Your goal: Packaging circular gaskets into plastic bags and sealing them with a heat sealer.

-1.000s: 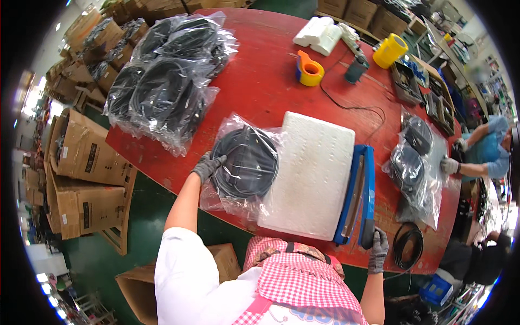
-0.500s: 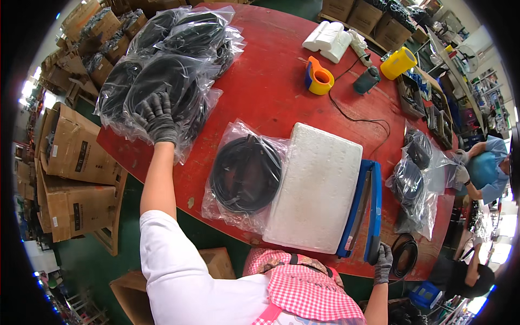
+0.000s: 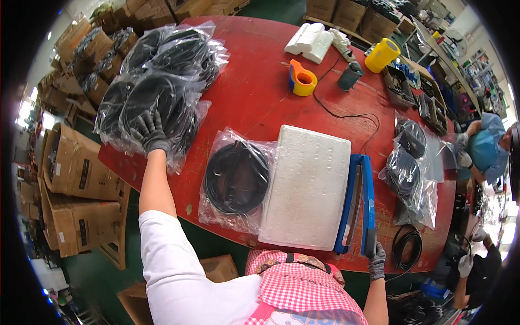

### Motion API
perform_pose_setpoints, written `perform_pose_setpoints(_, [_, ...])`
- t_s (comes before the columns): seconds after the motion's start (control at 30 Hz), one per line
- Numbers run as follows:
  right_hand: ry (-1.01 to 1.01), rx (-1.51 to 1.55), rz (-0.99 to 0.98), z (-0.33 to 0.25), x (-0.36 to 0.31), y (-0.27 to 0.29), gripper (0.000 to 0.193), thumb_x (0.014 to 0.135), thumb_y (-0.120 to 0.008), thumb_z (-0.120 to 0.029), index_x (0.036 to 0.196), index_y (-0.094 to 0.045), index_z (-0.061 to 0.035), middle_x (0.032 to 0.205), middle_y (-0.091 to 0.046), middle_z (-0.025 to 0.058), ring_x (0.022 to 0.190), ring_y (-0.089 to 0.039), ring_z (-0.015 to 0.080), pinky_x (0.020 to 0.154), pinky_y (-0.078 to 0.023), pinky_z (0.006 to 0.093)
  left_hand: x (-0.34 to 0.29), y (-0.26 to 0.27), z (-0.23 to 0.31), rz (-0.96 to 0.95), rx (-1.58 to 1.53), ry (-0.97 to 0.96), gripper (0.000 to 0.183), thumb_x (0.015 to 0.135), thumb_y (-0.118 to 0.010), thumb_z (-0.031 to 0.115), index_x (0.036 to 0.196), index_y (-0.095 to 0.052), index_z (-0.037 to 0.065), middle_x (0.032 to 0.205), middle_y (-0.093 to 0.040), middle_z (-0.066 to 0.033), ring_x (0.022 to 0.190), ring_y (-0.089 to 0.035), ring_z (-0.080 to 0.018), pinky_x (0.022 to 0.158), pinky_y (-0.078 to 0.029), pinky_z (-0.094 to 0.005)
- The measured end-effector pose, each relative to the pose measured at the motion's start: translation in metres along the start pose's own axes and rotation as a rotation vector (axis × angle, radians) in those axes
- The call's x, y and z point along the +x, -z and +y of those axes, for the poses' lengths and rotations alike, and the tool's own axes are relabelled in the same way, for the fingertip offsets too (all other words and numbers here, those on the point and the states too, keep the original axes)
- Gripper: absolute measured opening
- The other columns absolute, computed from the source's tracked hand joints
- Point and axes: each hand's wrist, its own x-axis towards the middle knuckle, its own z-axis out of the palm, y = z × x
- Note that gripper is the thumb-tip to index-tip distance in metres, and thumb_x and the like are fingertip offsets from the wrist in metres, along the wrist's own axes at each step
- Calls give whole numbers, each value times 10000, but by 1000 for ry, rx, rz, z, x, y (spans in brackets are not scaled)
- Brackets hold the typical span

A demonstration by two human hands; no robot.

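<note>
My left hand (image 3: 150,133), in a grey glove with fingers spread, lies flat on a pile of clear bags holding coiled black cables (image 3: 162,54) at the far left of the table. My right hand (image 3: 377,261), also gloved, is closed round the black handle end of a blue bag sealer (image 3: 368,200), whose lever arm stands apart from its base. A white foam board (image 3: 306,189) lies against the sealer's left side. Left of the board is a single bagged black cable coil (image 3: 213,179), its bag edge meeting the board.
On the red table (image 3: 249,81) stand a tape dispenser (image 3: 303,80), white rolls (image 3: 311,43), a dark green bottle (image 3: 350,76) and a yellow container (image 3: 382,55). Bagged coils (image 3: 403,176) and a loose black coil (image 3: 406,249) lie right. Cartons (image 3: 86,162) stand left; a co-worker (image 3: 487,149) sits right.
The whole view has shifted a little. My left hand still rests on the bag pile and my right still holds the sealer handle. A co-worker's gloved hands now show at lower right.
</note>
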Motion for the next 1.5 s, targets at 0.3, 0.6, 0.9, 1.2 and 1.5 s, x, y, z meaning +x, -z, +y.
perform_pose_setpoints(0.3, [134,-445,125,-10,-25,7,212,834,-520,-184,959,-577,-23,884,-604,91,834,-570,157,757,-447,284,2,13,-4,179,-236,-263,747,669,-652,402,1285,-346,109,1344,-281,-176,1239,-258,-330,1008,-229,-388])
perform_pose_setpoints(0.6, [-292,661,460,18,94,122,173,838,-526,-234,715,-472,-124,587,-446,-3,502,-439,131,441,-406,298,-262,9,192,25,-1108,-779,397,757,-582,184,1112,-493,29,1037,-546,-102,964,-517,-227,866,-401,-332])
perform_pose_setpoints(0.9, [-246,607,360,-15,261,175,294,775,-555,-365,878,-589,-92,711,-582,43,569,-548,155,463,-455,283,-414,15,206,-250,-902,-1006,399,740,-578,320,1042,-552,60,1066,-548,-152,1005,-505,-299,884,-386,-376])
perform_pose_setpoints(1.2, [433,-273,736,-71,310,163,489,850,-443,-429,887,-600,32,735,-579,118,588,-484,134,488,-396,276,-444,24,211,-349,-935,-910,353,773,-533,331,1037,-563,98,994,-578,-140,946,-531,-300,846,-403,-396])
perform_pose_setpoints(1.5, [1155,73,387,-276,109,13,207,858,-525,-201,772,-609,-32,619,-546,3,555,-461,68,484,-374,212,-444,107,207,-1358,-1909,-499,404,832,-543,342,1068,-532,13,949,-590,-96,897,-572,-183,805,-455,-321])
